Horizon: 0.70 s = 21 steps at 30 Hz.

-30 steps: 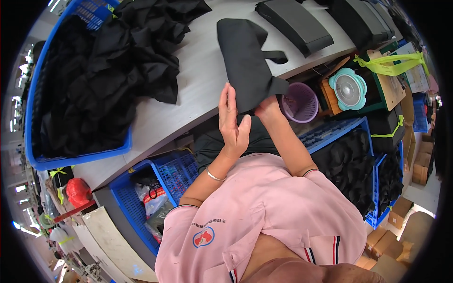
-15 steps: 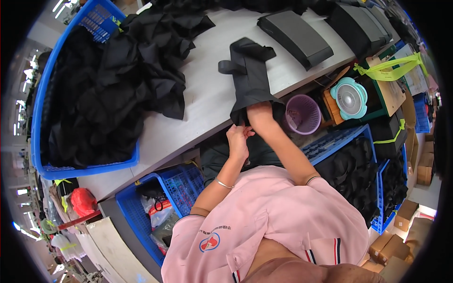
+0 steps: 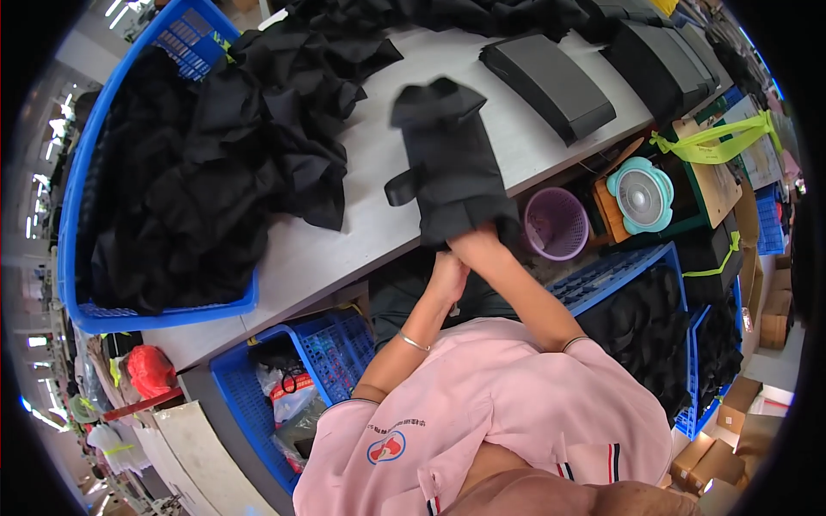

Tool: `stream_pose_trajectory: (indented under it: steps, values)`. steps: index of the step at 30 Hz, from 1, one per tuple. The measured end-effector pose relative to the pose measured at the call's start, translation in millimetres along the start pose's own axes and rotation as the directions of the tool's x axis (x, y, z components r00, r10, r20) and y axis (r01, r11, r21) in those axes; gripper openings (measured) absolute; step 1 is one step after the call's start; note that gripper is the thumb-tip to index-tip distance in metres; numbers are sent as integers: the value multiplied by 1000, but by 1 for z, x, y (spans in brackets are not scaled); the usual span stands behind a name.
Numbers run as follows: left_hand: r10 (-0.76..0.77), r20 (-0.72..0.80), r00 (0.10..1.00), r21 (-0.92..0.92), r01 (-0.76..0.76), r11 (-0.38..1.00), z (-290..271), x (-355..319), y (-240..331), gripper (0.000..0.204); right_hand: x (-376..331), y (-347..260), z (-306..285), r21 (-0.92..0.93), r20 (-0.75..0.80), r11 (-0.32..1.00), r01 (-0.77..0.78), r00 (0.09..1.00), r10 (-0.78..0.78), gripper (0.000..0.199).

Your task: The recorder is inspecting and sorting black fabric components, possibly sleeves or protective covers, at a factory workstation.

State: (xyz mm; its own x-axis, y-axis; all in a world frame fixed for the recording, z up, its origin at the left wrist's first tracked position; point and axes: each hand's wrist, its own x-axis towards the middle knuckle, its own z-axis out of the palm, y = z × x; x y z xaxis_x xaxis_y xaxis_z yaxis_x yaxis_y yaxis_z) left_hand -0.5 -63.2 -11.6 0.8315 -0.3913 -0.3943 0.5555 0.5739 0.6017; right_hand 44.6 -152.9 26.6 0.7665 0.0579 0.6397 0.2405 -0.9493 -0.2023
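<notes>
A black fabric bag [image 3: 452,163] stretches away from me over the table edge, with a short strap loop [image 3: 402,187] on its left side and its far end blurred by motion. Its open end faces me. Inside that opening my right hand [image 3: 475,247] has its fingers covered by the cloth. My left hand [image 3: 448,277] is closed at the near rim of the bag, against the right hand, its fingertips partly hidden.
A heap of black cloth pieces [image 3: 189,172] fills and spills from a blue basket [image 3: 163,320] at left. Stacked dark panels [image 3: 551,82] lie far right on the table [image 3: 370,138]. Below the edge stand a purple bin [image 3: 557,225], a teal fan [image 3: 641,196] and a blue crate [image 3: 323,357].
The bag has swung so its far end sits further left and its mouth turns down over my right hand. My left hand has moved slightly right and closer to the right hand.
</notes>
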Motion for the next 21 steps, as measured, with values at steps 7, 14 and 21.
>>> stream_pose_trajectory:
  steps: [7, 14, 21]
  values:
    - [425, -206, 881, 253, -372, 893, -11, -16, 14, 33, -11, 6, -5, -61, 512, 973, -221, 830, 220, 35]
    - [587, 236, 775, 592, -593, 545, 10, -64, 56, 6, -23, 11, -17, 4, 576, 964, -265, 789, 215, 30]
    - [278, 828, 487, 555, -785, -275, 47, 46, 114, 35, -41, -1, -43, 150, 639, 959, -240, 764, 91, 29]
